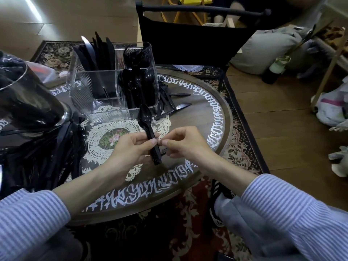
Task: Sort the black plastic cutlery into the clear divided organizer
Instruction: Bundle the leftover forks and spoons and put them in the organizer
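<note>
Two bare forearms, left hand [131, 147] and right hand [185, 142], no rings or watch visible. Both arms wear loose blue-and-white fine-striped shirt sleeves [293, 210], cuffs pushed back, filling lower left and lower right of frame.

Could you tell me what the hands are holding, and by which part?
The left hand grips a stack of black spoons by the handles; the right hand pinches there too.

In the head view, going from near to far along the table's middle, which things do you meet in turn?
Left hand → stack of spoons it holds, bowls pointing away → clear organizer → black chair behind the table.
</note>
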